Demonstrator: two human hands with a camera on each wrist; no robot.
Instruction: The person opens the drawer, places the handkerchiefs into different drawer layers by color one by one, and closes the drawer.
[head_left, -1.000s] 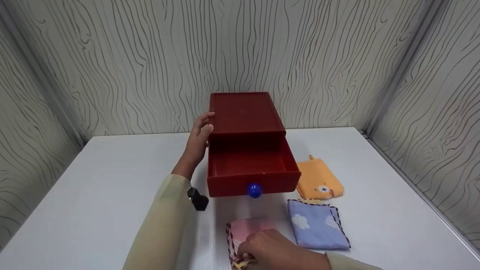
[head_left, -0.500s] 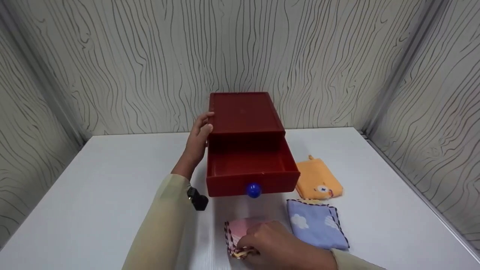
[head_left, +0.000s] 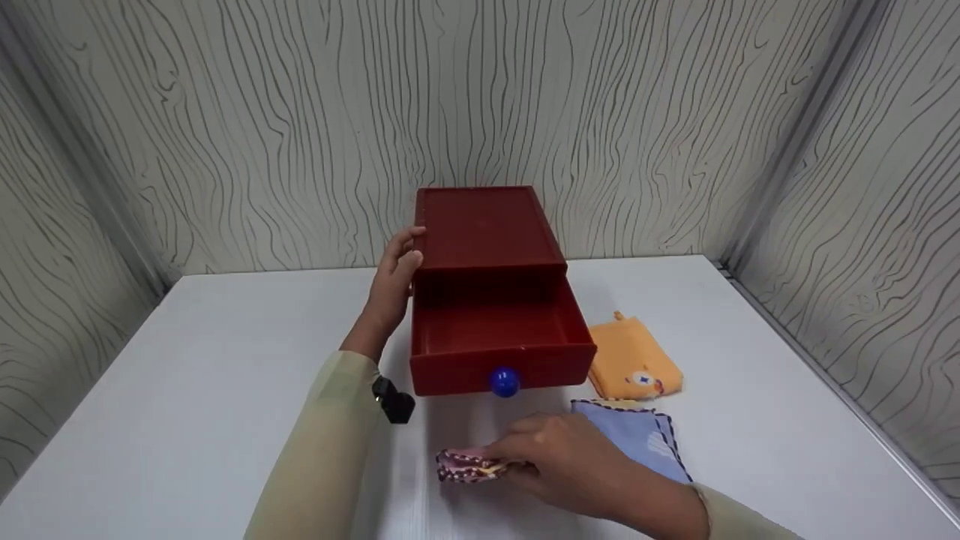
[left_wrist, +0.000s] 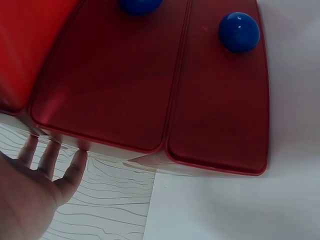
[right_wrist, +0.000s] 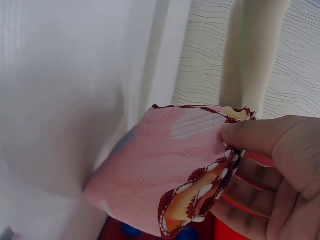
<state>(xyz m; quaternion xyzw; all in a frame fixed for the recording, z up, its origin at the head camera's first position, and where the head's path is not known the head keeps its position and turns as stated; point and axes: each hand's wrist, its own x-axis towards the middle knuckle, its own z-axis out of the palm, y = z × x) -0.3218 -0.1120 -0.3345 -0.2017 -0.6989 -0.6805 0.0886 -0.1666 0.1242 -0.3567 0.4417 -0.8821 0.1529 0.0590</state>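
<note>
My right hand [head_left: 574, 461] pinches a folded pink washcloth [head_left: 454, 463] by its stitched edge, thumb on one face and fingers behind. The washcloth [right_wrist: 150, 170] hangs above the white table in the right wrist view, showing a pale patch and a yellow inner layer. My left hand [head_left: 390, 283] rests against the left side of a red drawer cabinet [head_left: 484, 225], its fingers [left_wrist: 75, 167] fairly straight on that side wall. The cabinet's top drawer [head_left: 450, 375] is pulled out, with a blue knob [head_left: 505, 382] on its front; no cloth shows inside it.
Right of the cabinet lies an orange washcloth [head_left: 637, 356]. A folded blue washcloth [head_left: 637, 439] is nearer, partly hidden by my right hand. Lower drawers carry blue knobs [left_wrist: 239, 32]. Wood-grain panels [head_left: 300, 135] close off the table's back and sides.
My right hand has lifted the pink washcloth off the table and moved slightly forward, so the cloth now shows edge-on. The left hand still rests on the cabinet.
</note>
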